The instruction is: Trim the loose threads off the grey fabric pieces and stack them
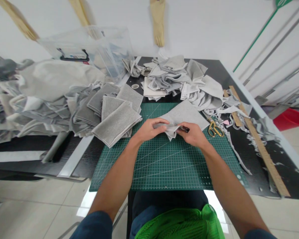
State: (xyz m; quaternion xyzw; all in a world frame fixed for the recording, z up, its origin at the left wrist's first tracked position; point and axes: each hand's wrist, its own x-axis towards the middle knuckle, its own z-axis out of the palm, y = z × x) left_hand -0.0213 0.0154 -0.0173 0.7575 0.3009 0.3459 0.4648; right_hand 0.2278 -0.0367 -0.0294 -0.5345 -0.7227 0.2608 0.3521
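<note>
A piece of light grey cloth (186,113) lies over the green cutting mat (164,166), its near edge gathered up between my hands. My left hand (151,128) is closed on that edge, thumb and fingers pinching it from the left. My right hand (193,133) also pinches the cloth, and a small dark tool (185,128) shows between its fingers; its kind is mostly hidden. Gold-handled scissors (215,128) rest on the mat's right side, just beyond my right hand. To the left of my left hand is a stack of folded grey cloths (119,122).
Heaped grey fabric (174,76) lies at the back, with a roll of tape (135,86) beside it. More cloth piles (49,99) and a clear plastic box (89,49) stand left. Wooden rulers (261,146) and scraps lie right. A red bucket (290,119) is on the floor.
</note>
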